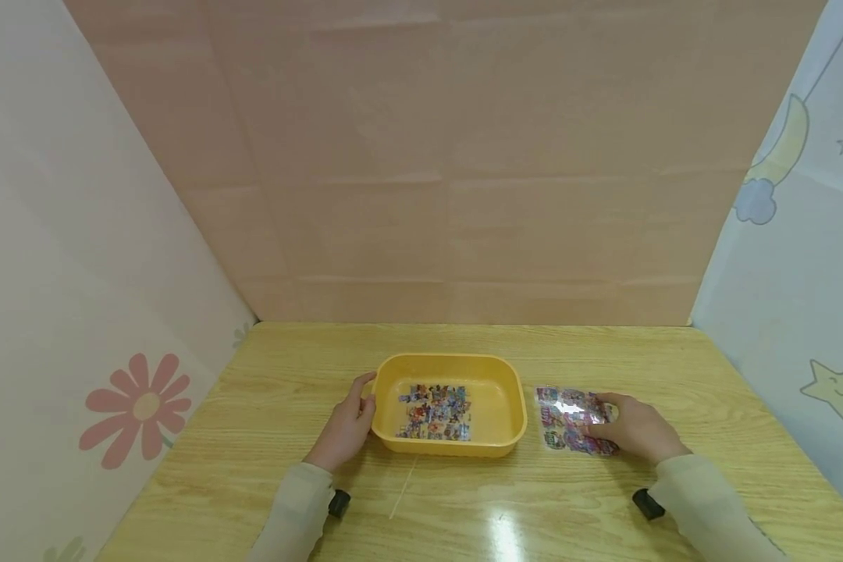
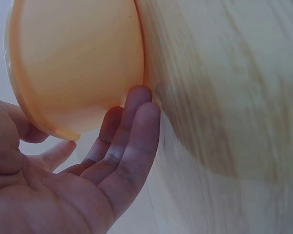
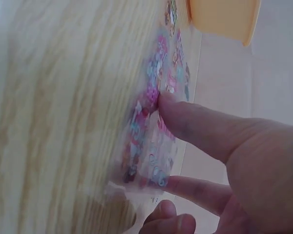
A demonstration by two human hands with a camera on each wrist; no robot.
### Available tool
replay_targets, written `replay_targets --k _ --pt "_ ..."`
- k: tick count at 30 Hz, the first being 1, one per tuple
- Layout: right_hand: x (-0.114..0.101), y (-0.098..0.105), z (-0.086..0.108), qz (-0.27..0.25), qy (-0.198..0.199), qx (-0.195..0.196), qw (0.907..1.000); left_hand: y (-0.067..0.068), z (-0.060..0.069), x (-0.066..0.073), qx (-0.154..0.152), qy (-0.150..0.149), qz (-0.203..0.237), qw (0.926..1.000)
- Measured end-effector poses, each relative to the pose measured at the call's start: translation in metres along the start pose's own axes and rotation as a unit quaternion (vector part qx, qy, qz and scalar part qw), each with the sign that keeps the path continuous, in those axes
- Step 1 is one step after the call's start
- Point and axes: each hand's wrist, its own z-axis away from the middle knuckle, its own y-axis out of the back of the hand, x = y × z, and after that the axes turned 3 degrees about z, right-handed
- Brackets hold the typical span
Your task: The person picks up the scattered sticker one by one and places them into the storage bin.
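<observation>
A yellow plastic tub [image 1: 492,449] stands on the table with a clear sheet of small colourful stickers [image 1: 435,412] lying on its bottom. My left hand [image 1: 346,428] grips the tub's left end; in the left wrist view the thumb and forefinger are at the rim and the other fingers rest along the outer wall. To the right of the tub is another sheet of pink and purple stickers [image 1: 569,420], shiny and see-through at its edges. My right hand [image 1: 639,428] holds this sheet's right end between thumb and forefinger, with the sheet low over the tabletop.
The light wood table [image 1: 478,499] runs back to a beige papered wall [image 1: 449,195]. A pale side panel with a pink flower [image 1: 146,406] borders the left, and one with a yellow star [image 1: 841,389] the right. Dark straps [image 1: 649,503] sit at both wrists.
</observation>
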Motion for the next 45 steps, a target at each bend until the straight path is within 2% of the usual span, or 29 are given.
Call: replay_targets --k 15,25,35,45 --pt "-0.0039 -0.0013 0.0013 -0.004 0.012 0.011 0.9999 0.0004 0.0001 -0.0001 0.001 0.000 -0.004 1.0000" --pt "-0.0062 -0.0014 0.0009 -0.009 0.007 0.010 0.9999 0.0009 -0.0002 0.0002 -0.001 -0.004 -0.002 1.0000" --pt "-0.0026 -0.0008 0.0002 -0.034 -0.016 0.005 0.9993 0.0012 0.0009 0.0011 -0.003 0.000 0.000 1.0000" --pt "-0.0038 0.0037 0.0006 -0.050 -0.014 0.024 0.9984 0.0015 0.0012 0.0024 -0.004 0.000 0.005 1.0000"
